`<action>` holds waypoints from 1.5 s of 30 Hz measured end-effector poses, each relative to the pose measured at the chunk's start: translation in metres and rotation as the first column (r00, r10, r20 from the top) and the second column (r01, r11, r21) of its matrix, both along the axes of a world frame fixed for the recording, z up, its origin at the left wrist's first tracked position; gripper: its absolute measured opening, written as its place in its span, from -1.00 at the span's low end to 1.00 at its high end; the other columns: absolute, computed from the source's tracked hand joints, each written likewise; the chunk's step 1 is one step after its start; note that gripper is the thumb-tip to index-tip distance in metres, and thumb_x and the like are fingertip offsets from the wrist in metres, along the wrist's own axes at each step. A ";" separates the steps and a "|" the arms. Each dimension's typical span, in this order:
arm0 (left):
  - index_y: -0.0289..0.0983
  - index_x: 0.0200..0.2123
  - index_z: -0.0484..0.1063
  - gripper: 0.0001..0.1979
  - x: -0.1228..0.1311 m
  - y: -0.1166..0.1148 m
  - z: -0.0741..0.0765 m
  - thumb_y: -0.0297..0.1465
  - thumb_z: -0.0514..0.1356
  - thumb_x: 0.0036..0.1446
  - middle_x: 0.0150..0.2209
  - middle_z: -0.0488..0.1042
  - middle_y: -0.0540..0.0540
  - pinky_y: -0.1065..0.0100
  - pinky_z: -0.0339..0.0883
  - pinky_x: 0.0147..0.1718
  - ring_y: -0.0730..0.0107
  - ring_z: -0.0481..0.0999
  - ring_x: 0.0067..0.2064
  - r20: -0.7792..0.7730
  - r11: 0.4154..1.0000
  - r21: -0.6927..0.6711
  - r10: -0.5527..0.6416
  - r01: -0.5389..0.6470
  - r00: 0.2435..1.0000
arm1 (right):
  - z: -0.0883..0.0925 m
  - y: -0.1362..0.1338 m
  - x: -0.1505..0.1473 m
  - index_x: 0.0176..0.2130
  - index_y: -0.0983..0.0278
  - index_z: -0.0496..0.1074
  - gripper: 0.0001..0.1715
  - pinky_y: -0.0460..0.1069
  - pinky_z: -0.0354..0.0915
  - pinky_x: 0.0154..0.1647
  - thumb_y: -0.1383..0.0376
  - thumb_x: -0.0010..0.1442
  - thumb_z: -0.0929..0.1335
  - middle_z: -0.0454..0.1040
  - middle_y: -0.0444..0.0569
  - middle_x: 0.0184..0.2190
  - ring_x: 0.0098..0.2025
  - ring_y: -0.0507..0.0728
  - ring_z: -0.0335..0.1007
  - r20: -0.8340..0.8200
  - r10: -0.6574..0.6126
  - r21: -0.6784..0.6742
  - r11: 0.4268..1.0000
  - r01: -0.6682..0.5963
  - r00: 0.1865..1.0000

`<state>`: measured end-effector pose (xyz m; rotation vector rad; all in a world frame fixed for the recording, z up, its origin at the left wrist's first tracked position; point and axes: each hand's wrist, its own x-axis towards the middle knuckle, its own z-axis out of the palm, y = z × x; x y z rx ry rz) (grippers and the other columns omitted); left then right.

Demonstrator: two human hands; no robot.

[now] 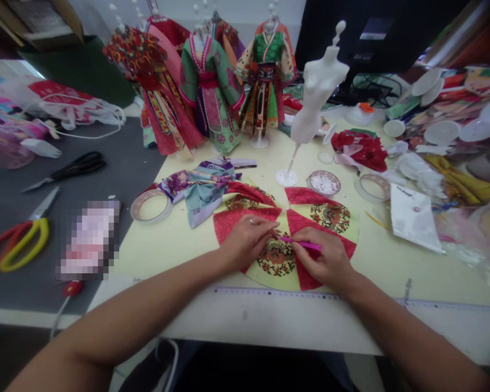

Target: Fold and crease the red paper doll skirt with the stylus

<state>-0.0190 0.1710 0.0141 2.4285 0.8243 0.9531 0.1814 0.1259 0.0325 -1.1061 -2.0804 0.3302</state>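
Observation:
A round skirt-like piece of cloth [306, 267], with red and pale yellow patterned panels, lies spread on the table before me. My right hand [324, 258] is closed around a slim pink pen-like tool [310, 246], whose tip points left. Just left of that tip, my left hand [249, 239] rests over the cloth, its fingers drawn together in a pinch. Whatever sits between those fingertips is too small to make out. Below the cloth runs a clear ruler [265, 292].
Dressed doll forms [214, 92] and a bare white mannequin [316, 92] stand behind the cloth. Purple-and-blue cloth [206, 190] and a tape roll [151, 206] lie left of it. Scissors [28, 239] are further left; plastic bags and fabrics crowd the right.

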 end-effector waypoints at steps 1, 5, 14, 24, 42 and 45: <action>-0.27 -0.05 0.32 -0.72 0.000 0.001 0.000 -0.49 0.02 0.17 -0.30 0.55 -0.08 0.18 0.25 -0.13 0.30 0.45 -0.18 -0.008 1.000 0.014 -0.005 0.005 1.000 | 0.000 0.000 0.000 -0.31 0.29 0.37 -0.89 -0.05 0.31 -0.40 0.42 0.08 0.30 0.45 -0.05 -0.42 -0.40 0.05 0.37 -0.002 0.001 0.001 1.000 -0.001 1.000; -0.29 -0.07 0.34 -0.71 0.001 0.002 -0.001 -0.53 0.02 0.13 -0.25 0.54 -0.15 0.14 0.23 -0.10 0.28 0.45 -0.17 -0.076 0.993 0.114 -0.013 0.022 0.997 | 0.000 0.000 0.000 -0.32 0.28 0.37 -0.91 -0.06 0.31 -0.41 0.41 0.09 0.29 0.44 -0.05 -0.44 -0.41 0.04 0.36 0.007 0.001 -0.006 1.000 -0.001 1.000; -0.31 0.00 0.28 -0.63 0.001 0.000 -0.002 -0.57 0.00 0.10 -0.29 0.54 -0.17 0.06 0.12 0.02 0.22 0.43 -0.11 -0.241 0.966 0.237 -0.043 0.102 0.969 | 0.006 -0.003 0.003 -0.37 0.28 0.36 -0.90 -0.06 0.29 -0.46 0.44 0.03 0.31 0.42 -0.07 -0.49 -0.47 0.04 0.34 -0.051 0.015 0.090 0.996 -0.011 0.999; -0.29 -0.04 0.31 -0.72 -0.002 0.001 0.002 -0.47 0.04 0.16 -0.23 0.53 -0.14 0.12 0.20 -0.02 0.31 0.45 -0.16 -0.019 0.992 0.120 0.028 -0.025 0.999 | 0.009 -0.002 0.007 -0.37 0.27 0.34 -0.88 -0.08 0.27 -0.49 0.46 0.01 0.32 0.41 -0.08 -0.50 -0.49 0.02 0.32 -0.047 -0.016 0.138 0.990 0.023 0.999; -0.28 0.06 0.23 -0.62 -0.002 -0.009 0.026 -0.38 0.07 0.15 -0.28 0.55 -0.13 0.26 0.38 -0.15 0.36 0.51 -0.22 0.294 0.768 -0.637 0.163 0.066 0.942 | 0.006 -0.001 0.008 -0.16 0.26 0.36 -0.69 -0.03 0.36 -0.33 0.50 0.06 0.29 0.48 -0.02 -0.36 -0.33 0.08 0.43 -0.053 -0.033 0.218 0.975 0.044 0.998; -0.29 0.04 0.23 -0.60 0.000 -0.013 0.032 -0.40 0.13 0.10 -0.34 0.54 -0.11 0.32 0.42 -0.27 0.40 0.53 -0.31 0.404 0.552 -0.808 0.268 0.205 0.875 | 0.006 -0.001 0.008 -0.15 0.24 0.36 -0.66 -0.01 0.36 -0.31 0.51 0.06 0.28 0.48 -0.02 -0.35 -0.31 0.09 0.42 -0.054 -0.041 0.221 0.974 0.052 0.998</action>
